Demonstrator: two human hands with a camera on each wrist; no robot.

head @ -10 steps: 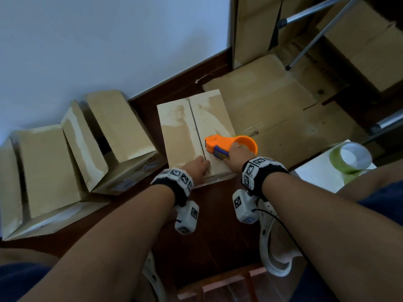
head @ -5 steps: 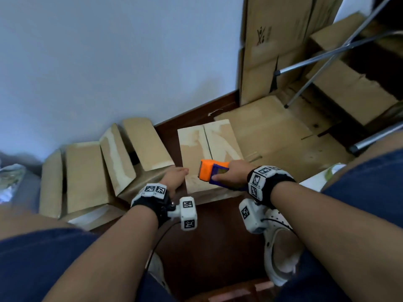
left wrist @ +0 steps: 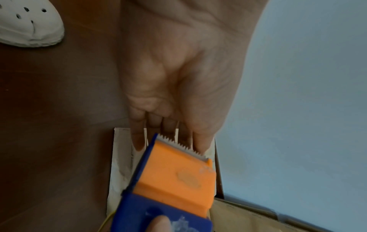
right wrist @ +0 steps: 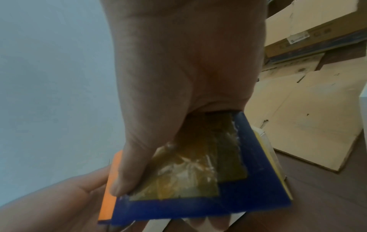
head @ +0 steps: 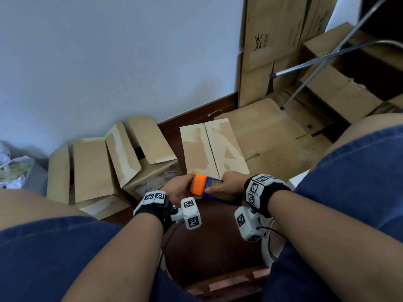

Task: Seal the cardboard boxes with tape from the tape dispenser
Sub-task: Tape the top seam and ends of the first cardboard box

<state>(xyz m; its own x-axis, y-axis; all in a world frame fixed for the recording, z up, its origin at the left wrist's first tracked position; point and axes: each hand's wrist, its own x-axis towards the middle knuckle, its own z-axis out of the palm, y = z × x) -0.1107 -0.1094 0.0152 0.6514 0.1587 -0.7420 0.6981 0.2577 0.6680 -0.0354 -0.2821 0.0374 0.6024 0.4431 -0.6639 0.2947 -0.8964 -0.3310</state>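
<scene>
**Tape Dispenser Held at the Near Edge of the Closed Box**

While the right hand (head: 231, 184) is grasping the orange-and-blue plastic tape dispenser (head: 205, 187), with the thumb lying across the blue side plate, the dispenser is sitting just above the near edge of the closed brown cardboard box (head: 212, 147). The serrated cutting blade (left wrist: 181, 145) at the orange end is pointing toward the left hand (head: 177, 188). The left hand is reaching to that end with its fingers (left wrist: 200, 141) extended and only loosely bent, just behind the blade; whether they are pinching tape cannot be told from the views. The box is resting on the dark wooden floor (head: 209, 243), its two top flaps meeting along a centre seam. To its left, several open brown cardboard boxes (head: 122, 160) are leaning near the pale wall (head: 109, 62). Flattened cardboard sheets (head: 274, 136) are lying to the right. A white perforated shoe (left wrist: 25, 23) is showing on the floor in the left wrist view.
</scene>
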